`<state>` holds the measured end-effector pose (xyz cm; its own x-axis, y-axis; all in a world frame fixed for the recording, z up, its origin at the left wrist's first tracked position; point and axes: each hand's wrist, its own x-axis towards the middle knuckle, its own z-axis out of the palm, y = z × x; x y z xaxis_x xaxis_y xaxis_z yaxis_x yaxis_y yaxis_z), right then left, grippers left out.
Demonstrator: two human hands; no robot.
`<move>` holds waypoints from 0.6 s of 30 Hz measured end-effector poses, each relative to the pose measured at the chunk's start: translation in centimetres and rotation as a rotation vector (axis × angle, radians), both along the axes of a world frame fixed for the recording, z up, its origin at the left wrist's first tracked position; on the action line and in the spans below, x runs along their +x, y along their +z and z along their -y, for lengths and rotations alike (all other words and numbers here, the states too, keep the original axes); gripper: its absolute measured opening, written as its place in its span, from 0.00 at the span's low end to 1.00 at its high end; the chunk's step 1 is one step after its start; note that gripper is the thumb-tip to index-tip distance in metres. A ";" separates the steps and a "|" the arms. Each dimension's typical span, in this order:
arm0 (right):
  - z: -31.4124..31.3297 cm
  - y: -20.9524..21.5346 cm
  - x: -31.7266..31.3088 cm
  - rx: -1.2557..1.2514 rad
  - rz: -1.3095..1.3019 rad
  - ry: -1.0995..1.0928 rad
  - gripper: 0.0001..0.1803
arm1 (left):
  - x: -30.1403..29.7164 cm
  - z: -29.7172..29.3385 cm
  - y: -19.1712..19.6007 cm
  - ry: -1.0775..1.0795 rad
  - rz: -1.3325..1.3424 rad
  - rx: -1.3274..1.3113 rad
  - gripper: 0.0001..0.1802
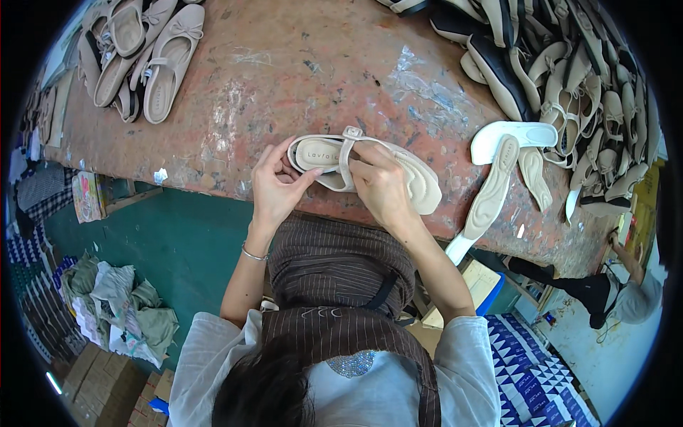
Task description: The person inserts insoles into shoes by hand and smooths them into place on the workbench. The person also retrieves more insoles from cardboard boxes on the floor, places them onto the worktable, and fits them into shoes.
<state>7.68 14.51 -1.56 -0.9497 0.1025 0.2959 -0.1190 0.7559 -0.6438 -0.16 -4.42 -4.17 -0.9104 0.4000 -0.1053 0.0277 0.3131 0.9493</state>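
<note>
Scuffed red-brown paint covers the worktable (277, 85), and close to the middle of its near edge sits a beige strapped shoe (346, 165), sole down, rounded toe toward the table's right end. Its heel is in the worker's left hand (274, 186), thumb inside the rim and fingers curled outside, pinching the edge between them. Bent fingers of the right hand (382, 182) reach over the opening beside the buckled strap; the tips are hidden, so I can't tell whether they pinch anything. Just right of the shoe, a long beige insole (492, 196) overlaps a white insole-shaped piece (535, 134). Farther out, a heap of shoes (580, 92) crowds the far right corner, and bow-trimmed shoes (169, 67) stand toward the far left corner.
</note>
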 end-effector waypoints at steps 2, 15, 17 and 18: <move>0.1 -0.3 -0.2 -0.024 0.000 -0.021 0.09 | -0.1 -0.1 -0.3 0.025 -0.004 -0.008 0.33; 0.9 -1.0 -0.4 0.120 0.072 0.053 0.09 | -0.9 -1.5 -0.7 0.171 0.070 -0.058 0.17; 0.4 -1.5 0.0 0.189 0.095 0.169 0.18 | -1.1 -1.5 -0.9 0.174 0.059 -0.086 0.13; 0.2 -1.5 0.0 0.191 0.096 0.165 0.18 | -1.2 -1.5 -1.1 0.195 0.089 -0.063 0.11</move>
<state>7.67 14.36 -3.03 -0.9736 -0.1053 0.2024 -0.1960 0.8401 -0.5058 -1.33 -2.92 -5.26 -0.9560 0.2071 -0.2079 -0.1221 0.3634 0.9236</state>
